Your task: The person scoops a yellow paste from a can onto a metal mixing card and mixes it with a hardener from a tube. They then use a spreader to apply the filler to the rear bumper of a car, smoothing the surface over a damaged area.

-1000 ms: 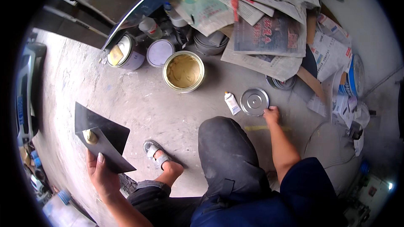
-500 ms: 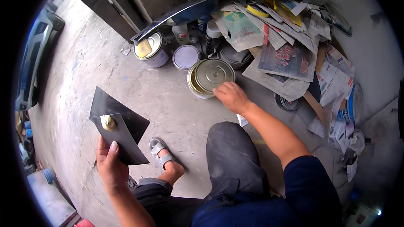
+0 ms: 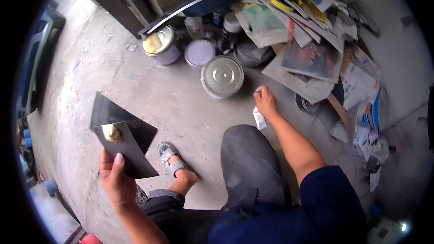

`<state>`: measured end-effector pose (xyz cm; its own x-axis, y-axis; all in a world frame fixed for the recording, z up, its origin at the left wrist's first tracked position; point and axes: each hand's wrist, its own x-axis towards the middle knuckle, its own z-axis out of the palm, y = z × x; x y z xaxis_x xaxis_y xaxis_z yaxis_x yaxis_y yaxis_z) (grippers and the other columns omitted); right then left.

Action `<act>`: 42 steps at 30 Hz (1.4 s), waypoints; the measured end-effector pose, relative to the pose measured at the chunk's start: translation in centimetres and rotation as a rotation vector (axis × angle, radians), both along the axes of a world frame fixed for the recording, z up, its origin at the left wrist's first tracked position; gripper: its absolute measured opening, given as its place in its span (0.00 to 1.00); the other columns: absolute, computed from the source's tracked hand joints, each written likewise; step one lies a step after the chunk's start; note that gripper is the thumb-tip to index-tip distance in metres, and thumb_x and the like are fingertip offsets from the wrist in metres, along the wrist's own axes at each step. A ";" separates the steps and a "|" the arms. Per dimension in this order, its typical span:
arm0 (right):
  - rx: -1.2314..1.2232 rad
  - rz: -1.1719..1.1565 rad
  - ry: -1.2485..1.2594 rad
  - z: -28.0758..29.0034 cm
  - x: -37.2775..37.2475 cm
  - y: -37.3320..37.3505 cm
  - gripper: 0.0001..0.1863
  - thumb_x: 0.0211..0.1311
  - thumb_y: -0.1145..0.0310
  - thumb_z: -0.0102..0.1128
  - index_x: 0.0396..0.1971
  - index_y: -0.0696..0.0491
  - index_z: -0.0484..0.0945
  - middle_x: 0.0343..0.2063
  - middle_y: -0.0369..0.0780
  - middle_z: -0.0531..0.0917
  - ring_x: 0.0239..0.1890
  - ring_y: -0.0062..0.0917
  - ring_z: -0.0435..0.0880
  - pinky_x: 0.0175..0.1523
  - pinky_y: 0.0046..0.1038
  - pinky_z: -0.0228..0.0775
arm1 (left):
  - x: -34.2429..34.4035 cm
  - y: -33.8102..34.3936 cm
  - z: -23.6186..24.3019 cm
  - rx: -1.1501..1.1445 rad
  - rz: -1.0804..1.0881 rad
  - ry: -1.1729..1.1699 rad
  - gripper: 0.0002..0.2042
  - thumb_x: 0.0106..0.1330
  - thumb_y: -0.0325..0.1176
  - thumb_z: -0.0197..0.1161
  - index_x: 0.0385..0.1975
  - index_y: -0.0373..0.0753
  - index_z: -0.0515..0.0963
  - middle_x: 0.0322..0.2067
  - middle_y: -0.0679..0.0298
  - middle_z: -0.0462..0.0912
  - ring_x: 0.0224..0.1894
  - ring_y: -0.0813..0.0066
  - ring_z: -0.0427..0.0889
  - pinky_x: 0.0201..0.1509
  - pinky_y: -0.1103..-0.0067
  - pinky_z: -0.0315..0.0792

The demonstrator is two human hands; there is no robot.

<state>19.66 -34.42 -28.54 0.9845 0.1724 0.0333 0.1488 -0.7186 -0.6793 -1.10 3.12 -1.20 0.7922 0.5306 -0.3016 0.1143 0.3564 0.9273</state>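
Observation:
My left hand [image 3: 114, 174] grips a dark, angled pair of flat plates [image 3: 133, 153], thumb on the near face. A cream-coloured dollop of paste [image 3: 111, 133] sits on the upper part of that face. My right hand [image 3: 266, 100] hovers to the right of a round tin with a metal lid [image 3: 222, 76], apart from it. Its fingers are curled together, and their inner side is hidden. A small white tube [image 3: 259, 119] lies beside the right wrist, partly covered by it. The lid sits level over the tin's mouth.
Behind the tin stand a smaller tin with a pale lid [image 3: 199, 53], a tin with a yellow piece on top [image 3: 160, 44], and spray cans [image 3: 231, 25]. A long dark curved panel [image 3: 194, 9] arches over them. Newspapers [image 3: 312, 65] are heaped at the right.
The tin's lid, tilted off-centre before, now covers the tin. My right hand has let go of it and moved right and back towards me. The left hand keeps its hold.

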 end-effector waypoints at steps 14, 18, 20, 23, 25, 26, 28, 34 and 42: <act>-0.537 -0.058 0.375 -9.7 -6.8 -3.9 0.25 0.50 0.65 0.66 0.46 0.56 0.67 0.45 0.48 0.73 0.48 0.43 0.74 0.52 0.39 0.69 | 1.3 -1.8 -0.5 0.009 -0.034 0.084 0.20 0.62 0.22 0.55 0.56 0.30 0.66 0.49 0.59 0.76 0.49 0.74 0.76 0.55 0.79 0.68; -0.481 -0.227 0.467 -9.3 -6.2 -4.9 0.21 0.52 0.70 0.62 0.45 0.57 0.67 0.35 0.46 0.80 0.35 0.41 0.80 0.44 0.39 0.73 | 2.4 -2.2 -0.1 -0.014 -0.114 0.034 0.18 0.63 0.22 0.55 0.53 0.30 0.68 0.46 0.60 0.77 0.47 0.76 0.76 0.54 0.80 0.67; -0.140 -0.287 0.301 -8.7 -6.4 -5.3 0.19 0.53 0.72 0.60 0.45 0.56 0.67 0.34 0.46 0.81 0.34 0.38 0.81 0.42 0.36 0.74 | 2.5 -2.2 0.4 -0.022 -0.118 0.028 0.17 0.64 0.22 0.54 0.54 0.30 0.68 0.45 0.60 0.78 0.46 0.76 0.77 0.53 0.80 0.69; 0.483 -0.369 0.353 -5.4 -4.3 -4.5 0.15 0.57 0.75 0.57 0.45 0.57 0.67 0.34 0.43 0.81 0.33 0.29 0.81 0.39 0.29 0.73 | 2.8 -2.5 0.7 0.022 -0.114 0.027 0.17 0.64 0.23 0.54 0.54 0.31 0.68 0.44 0.61 0.79 0.45 0.78 0.77 0.51 0.80 0.70; 0.860 -0.368 0.427 0.4 -3.2 -1.8 0.12 0.62 0.76 0.54 0.44 0.58 0.67 0.35 0.40 0.80 0.34 0.18 0.78 0.40 0.20 0.71 | 2.9 -2.5 0.4 0.059 -0.110 0.020 0.17 0.65 0.24 0.55 0.54 0.30 0.68 0.44 0.61 0.78 0.44 0.79 0.77 0.51 0.81 0.70; 1.000 -0.301 0.425 3.4 -2.9 -0.5 0.13 0.61 0.76 0.55 0.45 0.58 0.67 0.37 0.40 0.80 0.36 0.19 0.78 0.44 0.21 0.71 | 3.0 -2.7 0.3 0.068 -0.120 0.019 0.17 0.65 0.24 0.55 0.54 0.30 0.68 0.44 0.61 0.78 0.44 0.79 0.76 0.51 0.81 0.70; 1.214 -0.140 0.480 9.5 -2.3 2.1 0.14 0.59 0.77 0.57 0.45 0.57 0.67 0.39 0.40 0.78 0.40 0.20 0.78 0.47 0.22 0.70 | 3.4 -2.9 0.1 0.083 -0.150 0.016 0.18 0.65 0.24 0.55 0.54 0.30 0.68 0.44 0.61 0.78 0.45 0.79 0.76 0.51 0.81 0.70; 1.433 0.293 0.717 19.8 -1.6 9.1 0.17 0.54 0.78 0.58 0.43 0.55 0.67 0.42 0.42 0.78 0.45 0.24 0.77 0.55 0.28 0.69 | 5.2 -4.2 0.0 0.062 -0.176 0.013 0.17 0.65 0.23 0.54 0.54 0.30 0.69 0.45 0.63 0.78 0.45 0.79 0.77 0.52 0.81 0.70; 1.354 0.450 0.796 22.7 -4.6 15.2 0.15 0.61 0.78 0.54 0.47 0.55 0.63 0.44 0.41 0.76 0.47 0.21 0.75 0.55 0.25 0.67 | 5.2 -4.4 -0.8 0.209 -0.177 0.013 0.17 0.65 0.23 0.53 0.54 0.30 0.68 0.43 0.62 0.79 0.43 0.79 0.77 0.49 0.81 0.71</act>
<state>15.07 -19.23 -5.85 0.7079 0.7026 -0.0718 -0.5065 0.4341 -0.7450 4.11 -1.24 -2.04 0.8750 0.4359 -0.2106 0.1701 0.1304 0.9768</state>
